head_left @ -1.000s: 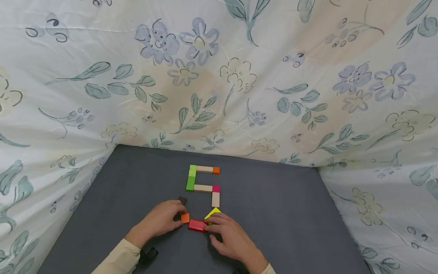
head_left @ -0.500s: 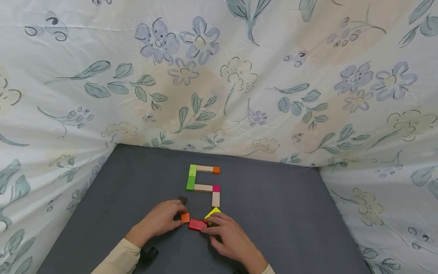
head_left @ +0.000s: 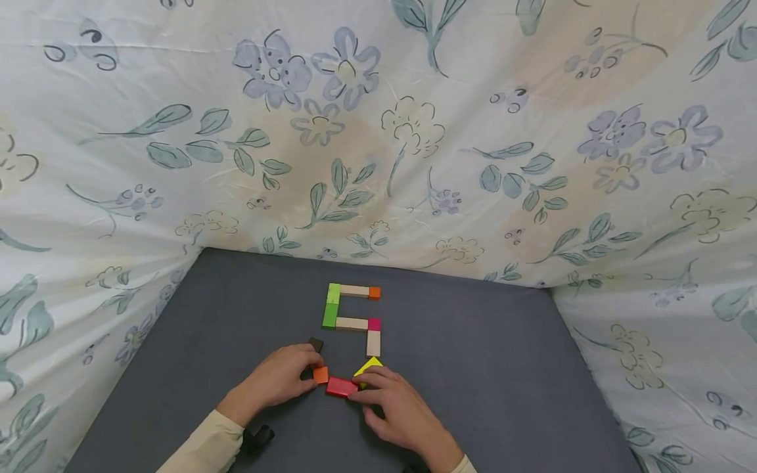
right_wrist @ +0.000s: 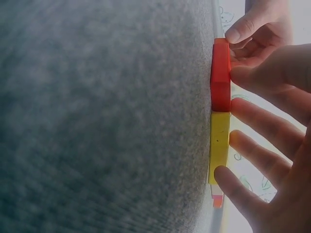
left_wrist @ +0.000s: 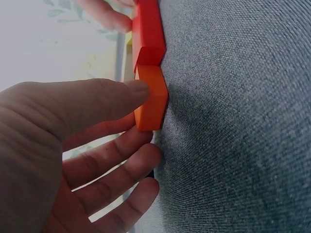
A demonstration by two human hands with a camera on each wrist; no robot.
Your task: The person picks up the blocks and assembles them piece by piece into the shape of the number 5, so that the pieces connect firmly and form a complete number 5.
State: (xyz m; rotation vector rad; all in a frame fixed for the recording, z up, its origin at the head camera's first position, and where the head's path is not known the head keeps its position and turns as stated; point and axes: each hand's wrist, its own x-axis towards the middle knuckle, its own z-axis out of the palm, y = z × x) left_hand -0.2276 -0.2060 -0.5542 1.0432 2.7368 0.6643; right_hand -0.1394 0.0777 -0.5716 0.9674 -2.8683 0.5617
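Note:
My left hand [head_left: 284,378] pinches a small orange block [left_wrist: 153,99] between thumb and a finger, with the other fingers spread alongside. The orange block meets the end of a red block [head_left: 341,387], which lies flat on the grey cloth. My right hand [head_left: 399,407] rests its fairly straight fingers on the red block and on a yellow block [right_wrist: 220,145]. The yellow block adjoins the red one's other end and is partly hidden by the right hand in the head view. Beyond the left fingertips lies a dark brown block [head_left: 316,343], partly covered.
Farther back, green blocks [head_left: 330,315], pale wood blocks [head_left: 352,324], a pink block [head_left: 374,324] and an orange cube [head_left: 374,293] form an angular line leading to the yellow block. Floral fabric [head_left: 378,144] hangs around the grey table surface [head_left: 485,355].
The red block has shifted very slightly, turning a little near the right hand's fingertips. Otherwise both hands and the other blocks hold their places.

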